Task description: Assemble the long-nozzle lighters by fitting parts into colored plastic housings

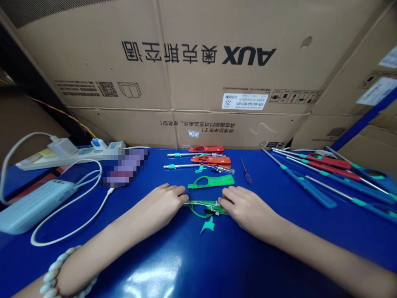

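Between my two hands lies an open green lighter handle half point(196, 212) with a clear tank, white wires and a small black part point(211, 212) in or on it. My left hand point(166, 203) is closed in a pinch at the left end, on the metal lighter tube point(186, 203). At the right end, my right hand point(246, 207) has its fingers closed on the green handle half, and its fingertips partly hide that end. Just beyond lies the other green handle half point(217, 181), untouched. A loose teal trigger point(207, 226) rests nearer to me.
Red lighter halves point(211, 160), tubes and triggers lie farther back, beside a small screwdriver point(247, 176). Several blue and red lighters point(302, 182) spread at right. At left are a power bank point(40, 203), cables and a power strip point(83, 158). A cardboard wall point(192, 91) stands behind.
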Tool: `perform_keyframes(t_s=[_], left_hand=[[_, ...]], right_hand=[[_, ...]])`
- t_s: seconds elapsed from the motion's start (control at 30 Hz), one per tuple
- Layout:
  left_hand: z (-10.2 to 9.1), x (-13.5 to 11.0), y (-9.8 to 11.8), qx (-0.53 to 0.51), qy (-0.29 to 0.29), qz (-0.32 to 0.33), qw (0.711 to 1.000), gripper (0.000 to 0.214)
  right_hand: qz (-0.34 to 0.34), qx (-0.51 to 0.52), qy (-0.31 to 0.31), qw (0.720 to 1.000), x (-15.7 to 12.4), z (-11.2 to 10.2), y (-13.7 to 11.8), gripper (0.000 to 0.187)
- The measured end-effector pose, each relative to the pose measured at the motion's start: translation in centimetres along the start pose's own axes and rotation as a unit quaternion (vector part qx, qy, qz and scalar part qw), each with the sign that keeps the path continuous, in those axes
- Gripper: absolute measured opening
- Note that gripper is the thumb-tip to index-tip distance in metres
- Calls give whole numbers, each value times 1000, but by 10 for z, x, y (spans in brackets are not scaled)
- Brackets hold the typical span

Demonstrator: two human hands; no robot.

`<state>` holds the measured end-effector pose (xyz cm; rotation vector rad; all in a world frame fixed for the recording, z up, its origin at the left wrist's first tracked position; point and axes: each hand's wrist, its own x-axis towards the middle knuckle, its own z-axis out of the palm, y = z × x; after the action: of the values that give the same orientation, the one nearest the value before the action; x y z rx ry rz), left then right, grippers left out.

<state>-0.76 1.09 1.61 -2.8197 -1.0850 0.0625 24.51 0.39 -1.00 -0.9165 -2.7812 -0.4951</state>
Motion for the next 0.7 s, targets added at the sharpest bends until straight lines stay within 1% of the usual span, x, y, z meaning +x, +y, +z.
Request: perform_keyframes(t_s=[0.17,0.3,0.43,0.57,0.7], left_hand=[[3,1,-1,13,17,12,1000,21],[4,4,2,43,0,19,999,19],[4,5,10,75,-19,25,997,14],[3,4,18,76,-28,25,996,11],[2,2,19,61,-17,33,997,11]], right_hand=[[-5,-1,2,1000,1,0,0,11],[-3,-6,-2,1000,1,0,0,8],[-5,-5,-14,1000,1,-1,0,9],[-7,15,-39,999,0,-5,1,9],[7,64,-68,996,-1,-11,3,9]])
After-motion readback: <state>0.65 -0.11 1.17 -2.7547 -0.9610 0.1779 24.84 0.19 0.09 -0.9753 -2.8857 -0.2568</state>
